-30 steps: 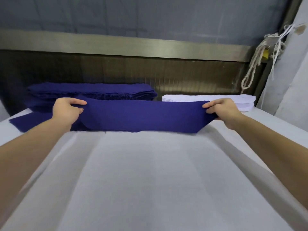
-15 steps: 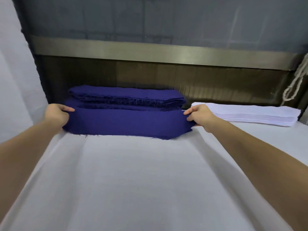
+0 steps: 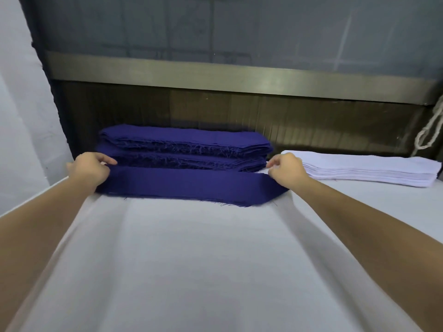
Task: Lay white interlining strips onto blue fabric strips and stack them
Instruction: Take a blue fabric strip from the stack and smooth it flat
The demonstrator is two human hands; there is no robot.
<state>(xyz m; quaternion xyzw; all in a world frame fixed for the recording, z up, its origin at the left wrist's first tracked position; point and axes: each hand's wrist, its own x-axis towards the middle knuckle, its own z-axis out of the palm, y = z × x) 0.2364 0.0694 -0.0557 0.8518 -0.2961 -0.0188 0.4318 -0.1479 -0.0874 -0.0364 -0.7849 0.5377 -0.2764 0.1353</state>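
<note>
One blue fabric strip (image 3: 191, 185) lay flat across the white table (image 3: 215, 271), just in front of the blue stack (image 3: 187, 149). Left hand (image 3: 90, 171) and right hand (image 3: 285, 172) each sat on an end, fingers curled and pinching loosely, likely to spread it smooth. Strip spanned between both grips. White interlining pile (image 3: 369, 171) waited just right of the right hand, untouched.

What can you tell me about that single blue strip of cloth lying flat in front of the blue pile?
The blue fabric strip is a long, deep blue woven band with loose threads fraying along its near edge. It lies flat, crosswise on the white table cover, just in front of the blue stack. The left hand rests on its left end, the right hand on its right end.
</note>
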